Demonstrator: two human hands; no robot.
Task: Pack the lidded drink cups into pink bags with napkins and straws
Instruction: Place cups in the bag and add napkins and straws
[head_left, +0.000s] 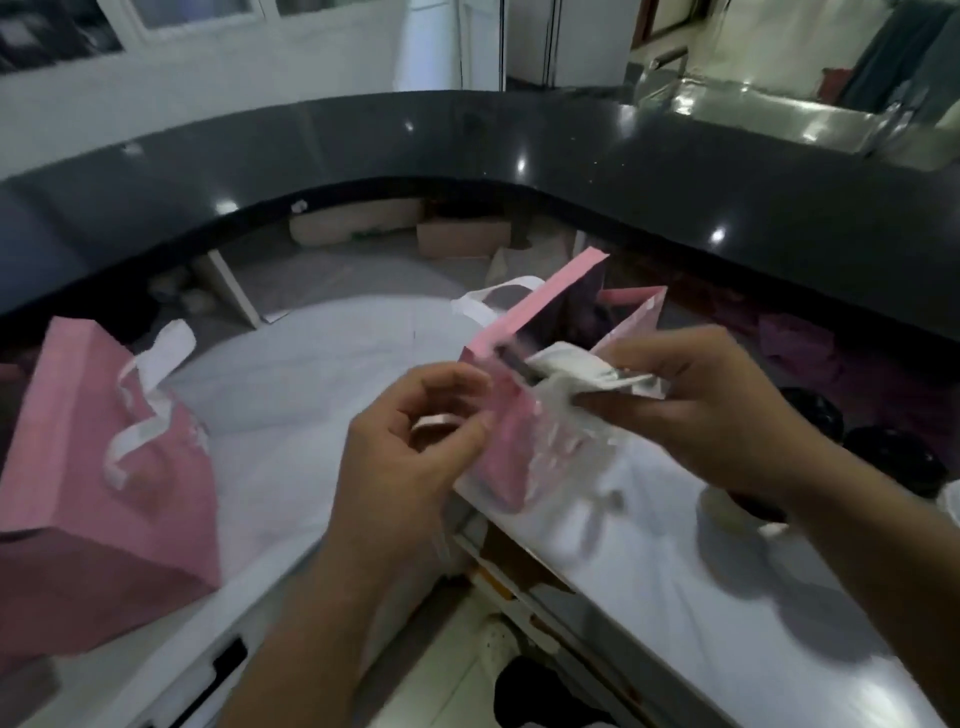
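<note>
A glossy black counter (519, 150) curved across the far side, its ends cut off by the frame. Below it lay a white work surface (322, 374), blurred by motion and running out of view at the near right corner.

At the surface's left edge a second pink bag (88, 457) lay leaning, partly cropped; its white handles (156, 374) flopped over its top. What it held could not be seen.

Near the front edge of the surface, about the middle, stood the open pink bag (511, 452), tilted, its mouth facing up and away. Its inside was dark and its near wall smeared with blur, so any cup within was hidden.

The right hand (706, 400) was curled over a white napkin (571, 364) at the bag's mouth, fingers on top and thumb beneath, pinching it. A thin dark strip beside the napkin was too blurred to name.

The left hand (415, 447) was at the bag's near wall, thumb and curled fingers pinching it, with a pale strip between them that may have been a handle; I could not tell for sure.

Toward the right edge of the surface, half hidden behind the right forearm, sat dark lidded cups (893, 457), their shapes only roughly visible.
</note>
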